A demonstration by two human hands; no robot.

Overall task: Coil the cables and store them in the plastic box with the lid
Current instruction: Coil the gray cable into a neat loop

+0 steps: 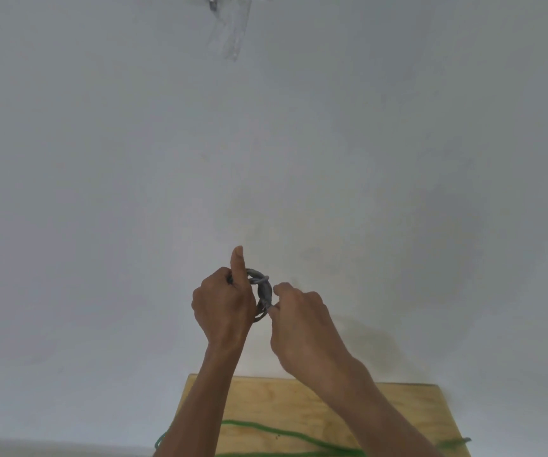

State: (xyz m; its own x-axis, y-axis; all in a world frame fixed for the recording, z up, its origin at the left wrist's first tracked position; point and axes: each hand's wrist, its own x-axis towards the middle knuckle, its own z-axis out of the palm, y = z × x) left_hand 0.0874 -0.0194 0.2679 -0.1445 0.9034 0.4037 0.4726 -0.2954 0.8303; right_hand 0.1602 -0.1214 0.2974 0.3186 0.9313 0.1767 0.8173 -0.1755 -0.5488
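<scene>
Grey cable (262,293) coiled, held mid-air above wooden board (286,404). Left hand (223,305) grips coil, thumb upright. Right hand (302,321) pinches cable end. Green cable (266,428) lies on board.

A plain room of uncertain kind — the view is almost filled by a bare, scuffed white wall (332,143). Below the wall stands a small unfinished plywood table (282,410), and high on the wall sits a small metal fixture (212,3) — nothing more marks it.

Pale wall (398,143) — plywood table (299,404) (below)
</scene>
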